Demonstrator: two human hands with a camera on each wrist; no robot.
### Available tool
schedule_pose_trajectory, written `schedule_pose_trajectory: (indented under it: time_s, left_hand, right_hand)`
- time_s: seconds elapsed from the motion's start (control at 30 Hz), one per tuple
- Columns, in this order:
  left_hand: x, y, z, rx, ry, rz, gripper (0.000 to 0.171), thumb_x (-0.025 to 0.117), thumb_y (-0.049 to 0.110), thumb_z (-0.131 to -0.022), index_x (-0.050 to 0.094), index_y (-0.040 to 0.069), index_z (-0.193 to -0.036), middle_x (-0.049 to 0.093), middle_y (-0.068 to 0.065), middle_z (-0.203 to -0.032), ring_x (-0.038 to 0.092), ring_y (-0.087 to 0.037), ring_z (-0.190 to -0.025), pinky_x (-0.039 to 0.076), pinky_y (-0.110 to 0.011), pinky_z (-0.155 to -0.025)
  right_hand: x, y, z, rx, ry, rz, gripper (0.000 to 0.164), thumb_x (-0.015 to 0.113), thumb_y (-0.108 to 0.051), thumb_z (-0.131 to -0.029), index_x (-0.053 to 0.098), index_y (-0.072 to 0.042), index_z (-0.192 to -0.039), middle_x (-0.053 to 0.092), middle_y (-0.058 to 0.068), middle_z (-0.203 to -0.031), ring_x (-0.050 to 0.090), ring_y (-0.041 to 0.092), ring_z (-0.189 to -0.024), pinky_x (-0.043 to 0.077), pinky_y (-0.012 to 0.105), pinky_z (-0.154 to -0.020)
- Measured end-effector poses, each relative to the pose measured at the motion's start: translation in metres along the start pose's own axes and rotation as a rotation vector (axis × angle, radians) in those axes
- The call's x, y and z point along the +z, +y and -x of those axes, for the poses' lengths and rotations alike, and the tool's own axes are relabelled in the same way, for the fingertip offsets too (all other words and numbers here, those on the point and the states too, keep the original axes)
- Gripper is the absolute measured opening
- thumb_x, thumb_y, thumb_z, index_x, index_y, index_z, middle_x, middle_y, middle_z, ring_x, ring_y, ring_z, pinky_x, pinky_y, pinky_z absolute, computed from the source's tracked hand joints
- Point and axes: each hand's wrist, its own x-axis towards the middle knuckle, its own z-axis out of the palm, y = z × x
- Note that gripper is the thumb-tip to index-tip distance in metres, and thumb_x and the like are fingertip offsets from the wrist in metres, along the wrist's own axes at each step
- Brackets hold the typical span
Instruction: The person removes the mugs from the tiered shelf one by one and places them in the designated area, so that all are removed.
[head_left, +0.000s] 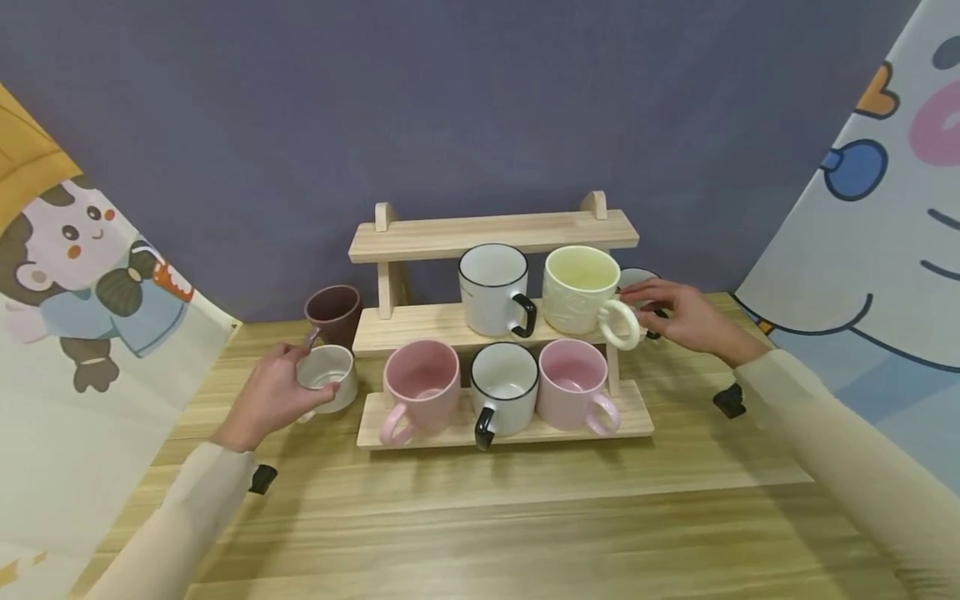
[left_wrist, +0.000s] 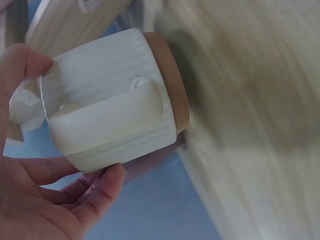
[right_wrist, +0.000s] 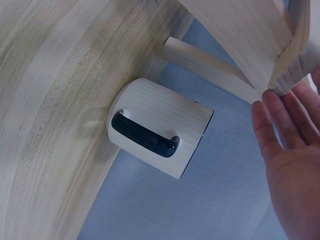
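At the left of the rack, my left hand (head_left: 273,387) holds a small white ribbed mug (head_left: 343,383), thumb and fingers on opposite sides near its rim. The left wrist view shows the mug's brown base and white handle (left_wrist: 110,120), with the base close over the table. My right hand (head_left: 682,312) reaches to the right side of a pale yellow mug (head_left: 573,310) on the middle shelf. In the right wrist view its fairly straight fingers (right_wrist: 272,120) meet the shelf end. A white mug with a black handle (right_wrist: 160,125) stands near them on the table, partly hidden in the head view.
A wooden three-tier rack (head_left: 487,233) stands against a blue-grey backdrop. A black-rimmed white mug (head_left: 487,304) shares the middle shelf. The bottom tier bears two pink mugs (head_left: 431,408) and a white mug (head_left: 506,412) between them. A brown mug (head_left: 337,315) stands behind the left hand.
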Motion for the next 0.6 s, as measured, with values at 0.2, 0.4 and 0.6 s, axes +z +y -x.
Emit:
schedule_pose_trajectory:
  time_s: [0.2, 0.4, 0.6]
  left_hand:
    - [0.019, -0.004, -0.003, 0.003, -0.006, 0.009, 0.065, 0.081, 0.031, -0.068, 0.059, -0.015, -0.108, 0.057, -0.026, -0.094, 0.056, -0.034, -0.075, 0.046, -0.045, -0.061]
    - [0.023, -0.003, -0.003, 0.034, 0.049, 0.035, 0.080, 0.083, 0.024, -0.070, 0.043, -0.010, -0.131, 0.055, -0.029, -0.104, 0.054, -0.040, -0.087, 0.044, -0.053, -0.071]
    - [0.024, -0.003, 0.001, -0.009, 0.090, 0.030, 0.065, 0.085, 0.019, -0.070, 0.051, -0.011, -0.117, 0.048, -0.029, -0.103, 0.051, -0.040, -0.081, 0.043, -0.054, -0.066]
  right_hand:
    - [0.000, -0.009, -0.002, 0.020, -0.013, 0.004, 0.028, 0.060, 0.000, -0.091, 0.062, 0.004, -0.119, 0.054, 0.021, -0.124, 0.059, 0.033, -0.099, 0.048, 0.021, -0.072]
    - [0.000, 0.003, -0.002, 0.048, -0.011, -0.004, 0.029, 0.060, -0.006, -0.092, 0.063, -0.001, -0.120, 0.055, 0.014, -0.125, 0.059, 0.029, -0.098, 0.048, 0.021, -0.071]
    - [0.002, 0.004, -0.001, 0.079, -0.008, -0.019, 0.029, 0.062, -0.005, -0.091, 0.064, -0.002, -0.120, 0.056, 0.013, -0.125, 0.059, 0.029, -0.100, 0.049, 0.023, -0.071]
